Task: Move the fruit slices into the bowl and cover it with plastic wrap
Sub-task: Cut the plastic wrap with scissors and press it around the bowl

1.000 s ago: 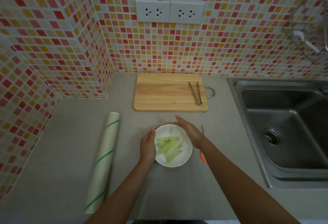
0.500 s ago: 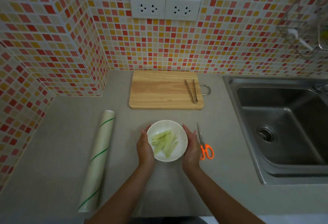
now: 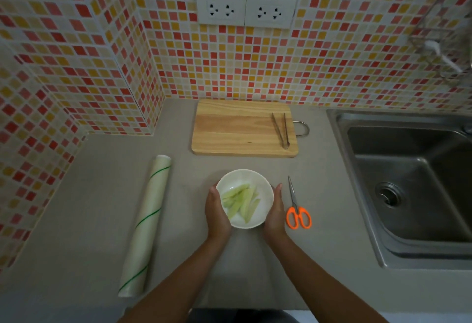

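Head view: hands (image 3: 217,210) hide bowl (image 3: 245,179) sides (wrap unclear).

We've got the white bowl (image 3: 244,198) sitting upright on the grey counter, round and shallow. The fruit slices (image 3: 240,201) are all inside it, pale green, long and thin, piled loosely and fanned toward the rim. Off to the left, well apart from the bowl, lies our plastic wrap roll (image 3: 146,225), long, pale, with thin green stripes spiralling around it.
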Available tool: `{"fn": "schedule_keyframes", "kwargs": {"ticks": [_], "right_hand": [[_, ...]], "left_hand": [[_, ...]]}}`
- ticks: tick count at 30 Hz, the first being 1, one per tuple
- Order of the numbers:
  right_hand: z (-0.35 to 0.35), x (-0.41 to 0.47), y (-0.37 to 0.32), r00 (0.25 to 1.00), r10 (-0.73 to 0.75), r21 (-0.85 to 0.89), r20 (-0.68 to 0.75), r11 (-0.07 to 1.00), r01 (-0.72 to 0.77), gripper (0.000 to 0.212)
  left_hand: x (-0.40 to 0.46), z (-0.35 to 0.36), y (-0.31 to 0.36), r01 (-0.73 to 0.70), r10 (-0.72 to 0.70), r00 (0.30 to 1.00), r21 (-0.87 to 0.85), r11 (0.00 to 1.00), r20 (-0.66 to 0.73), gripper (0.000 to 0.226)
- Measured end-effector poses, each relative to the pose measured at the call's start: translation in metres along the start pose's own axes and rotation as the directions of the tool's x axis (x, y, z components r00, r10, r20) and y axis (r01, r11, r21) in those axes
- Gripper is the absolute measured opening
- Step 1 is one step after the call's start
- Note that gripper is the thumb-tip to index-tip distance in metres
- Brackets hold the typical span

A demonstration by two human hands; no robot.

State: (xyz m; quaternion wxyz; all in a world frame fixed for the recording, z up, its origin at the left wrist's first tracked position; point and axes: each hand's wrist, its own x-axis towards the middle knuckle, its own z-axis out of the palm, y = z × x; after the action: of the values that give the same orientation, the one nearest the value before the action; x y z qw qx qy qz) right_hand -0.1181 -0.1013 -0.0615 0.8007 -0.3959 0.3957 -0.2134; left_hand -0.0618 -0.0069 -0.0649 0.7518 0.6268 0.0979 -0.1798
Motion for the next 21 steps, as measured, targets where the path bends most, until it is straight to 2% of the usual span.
{"fn": "schedule_keyframes", "kwargs": {"ticks": [3, 7, 11, 14, 18, 21], "right_hand": [[-0.002, 0.000, -0.008, 1.000, -0.004, -0.094, 0.028, 0.996, 0.006, 0.066], [-0.008, -0.001, -0.018, 0.997, -0.027, -0.153, 0.073, 0.988, 0.038, 0.060], [-0.012, 0.000, -0.026, 0.995, -0.067, -0.164, 0.070, 0.983, 0.077, 0.049], [-0.014, -0.002, -0.030, 0.991, -0.077, -0.172, 0.111, 0.980, 0.095, 0.056], [-0.008, -0.016, -0.030, 0.977, -0.063, -0.217, 0.204, 0.970, 0.108, 0.067], [-0.008, -0.020, -0.029, 0.977, -0.073, -0.190, 0.201, 0.975, 0.112, 0.068]], "left_hand": [[0.008, -0.006, 0.003, -0.004, -0.002, 0.999, 0.119, 0.993, 0.053, 0.047], [0.019, -0.008, 0.016, -0.027, -0.019, 0.981, 0.230, 0.973, 0.192, 0.058], [0.024, -0.010, 0.036, 0.051, -0.065, 0.990, 0.117, 0.992, 0.124, 0.065], [0.017, -0.013, 0.042, 0.109, -0.109, 0.980, 0.010, 0.994, 0.164, 0.072], [0.002, -0.005, 0.046, 0.079, -0.106, 0.957, 0.109, 0.991, 0.271, 0.068], [0.004, 0.002, 0.056, 0.060, -0.093, 0.946, 0.114, 0.992, 0.311, 0.065]]}}
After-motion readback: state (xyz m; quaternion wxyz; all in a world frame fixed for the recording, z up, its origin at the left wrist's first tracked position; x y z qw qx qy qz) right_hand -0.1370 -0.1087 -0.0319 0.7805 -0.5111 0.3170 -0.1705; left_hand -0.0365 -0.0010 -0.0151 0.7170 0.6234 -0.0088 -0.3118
